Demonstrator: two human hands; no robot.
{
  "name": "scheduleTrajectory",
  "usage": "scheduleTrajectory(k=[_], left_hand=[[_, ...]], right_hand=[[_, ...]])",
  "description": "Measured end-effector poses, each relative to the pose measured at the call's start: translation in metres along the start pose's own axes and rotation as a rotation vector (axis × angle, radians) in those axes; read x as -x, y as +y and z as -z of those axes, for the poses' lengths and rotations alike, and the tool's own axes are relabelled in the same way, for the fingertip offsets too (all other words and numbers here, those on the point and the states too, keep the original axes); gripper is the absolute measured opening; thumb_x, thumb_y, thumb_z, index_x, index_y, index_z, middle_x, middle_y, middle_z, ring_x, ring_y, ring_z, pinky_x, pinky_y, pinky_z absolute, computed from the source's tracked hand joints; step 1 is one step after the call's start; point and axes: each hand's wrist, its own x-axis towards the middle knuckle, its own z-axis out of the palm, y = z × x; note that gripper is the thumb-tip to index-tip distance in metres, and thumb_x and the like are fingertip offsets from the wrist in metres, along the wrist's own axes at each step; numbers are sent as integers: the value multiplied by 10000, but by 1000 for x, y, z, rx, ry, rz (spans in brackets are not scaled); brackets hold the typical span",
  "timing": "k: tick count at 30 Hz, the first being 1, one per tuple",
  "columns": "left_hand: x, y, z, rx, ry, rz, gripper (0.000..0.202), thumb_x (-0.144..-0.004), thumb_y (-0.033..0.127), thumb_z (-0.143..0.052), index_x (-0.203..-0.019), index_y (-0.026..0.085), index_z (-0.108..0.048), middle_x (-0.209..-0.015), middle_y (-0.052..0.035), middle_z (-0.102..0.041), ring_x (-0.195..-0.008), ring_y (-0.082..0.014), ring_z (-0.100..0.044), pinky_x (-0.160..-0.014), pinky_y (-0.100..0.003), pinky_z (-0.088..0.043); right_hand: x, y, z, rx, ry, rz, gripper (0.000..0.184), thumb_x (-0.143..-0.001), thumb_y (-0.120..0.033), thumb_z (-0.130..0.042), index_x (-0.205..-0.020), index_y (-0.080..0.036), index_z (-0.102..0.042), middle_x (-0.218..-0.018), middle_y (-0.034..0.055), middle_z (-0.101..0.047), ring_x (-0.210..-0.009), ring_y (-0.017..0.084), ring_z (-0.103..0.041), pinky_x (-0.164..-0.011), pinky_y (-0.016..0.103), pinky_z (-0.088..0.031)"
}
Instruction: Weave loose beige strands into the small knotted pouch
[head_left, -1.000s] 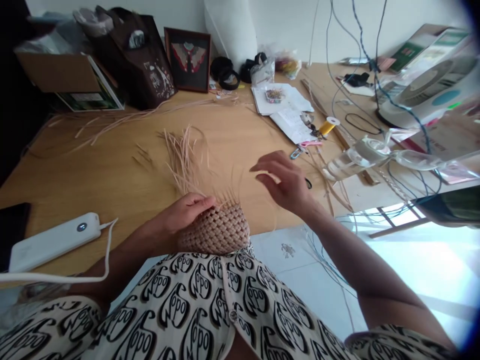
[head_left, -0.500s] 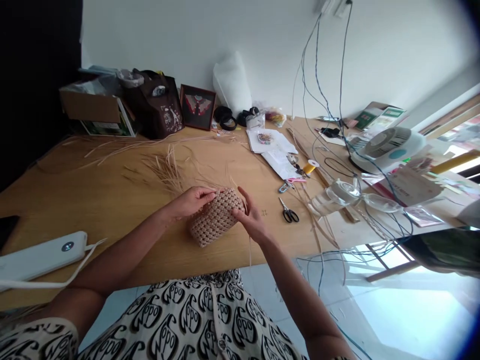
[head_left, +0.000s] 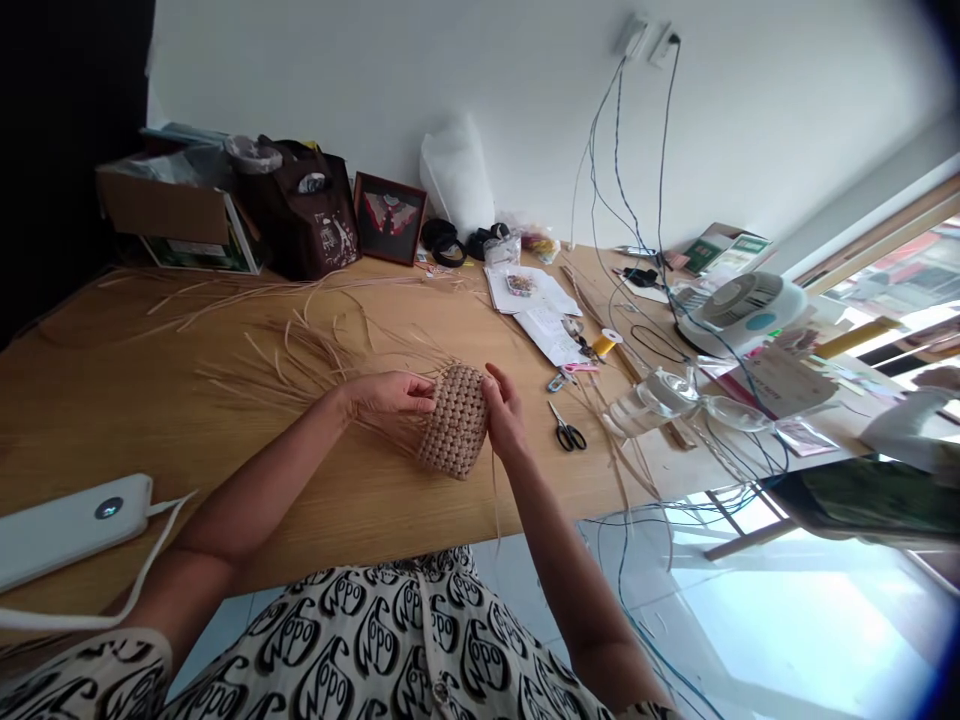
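left hand [head_left: 390, 393] level, fingers bent, right hand [head_left: 504, 412] upright, close together

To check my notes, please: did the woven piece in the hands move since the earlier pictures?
Yes. The woven piece now sits nearer the scissors than before, so it moved toward them.

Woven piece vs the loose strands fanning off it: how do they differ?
The woven section is a dense, chunky plaited block; the loose strands are thin, separate and splayed out. The woven section is held between the left hand and right hand; the strands mostly lie spread over the wooden table. Both share the same pale tan colour.
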Motion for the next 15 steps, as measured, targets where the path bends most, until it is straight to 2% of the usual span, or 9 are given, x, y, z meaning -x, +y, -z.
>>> scheduleTrajectory(k=[4,7,9,12,15], left_hand=[[-1,-7,2,235,12,45,323,-692,365,-674,-910,127,-649,-875,-82,-653,-703,-137,-577,-616,-241,-447],[1,-8,4,295,44,83,377,-688,354,-684,-990,133,-633,-840,-76,-641,-577,-99,-537,-471,-200,-383],[1,-9,6,302,61,96,405,-683,354,-689,-1026,148,-627,-842,-71,-643,-551,-89,-526,-424,-186,-341],[-1,-9,7,254,81,72,392,-691,366,-674,-1016,149,-638,-863,-74,-661,-598,-104,-553,-478,-202,-392],[-1,-7,13,56,176,-4,366,-688,377,-659,-964,138,-668,-937,-85,-683,-794,-155,-599,-707,-262,-463]], right_hand=[[-7,7,-5,-3,72,-16,548,-720,-486,-600,-1161,-172,-525,-942,42,-641,-880,168,-586,-810,309,-464],[-10,16,-10,-54,102,-13,523,-720,-484,-599,-1137,-173,-539,-970,47,-644,-912,171,-585,-836,310,-457],[-12,21,-11,-79,111,1,501,-727,-479,-598,-1118,-170,-549,-1010,54,-640,-938,170,-579,-861,308,-447],[-15,26,-11,-75,125,32,472,-744,-478,-584,-1099,-168,-560,-1027,56,-637,-943,166,-575,-880,310,-436],[-19,30,-7,-57,134,68,456,-758,-480,-566,-1091,-168,-566,-1032,55,-637,-955,166,-571,-887,312,-433]])
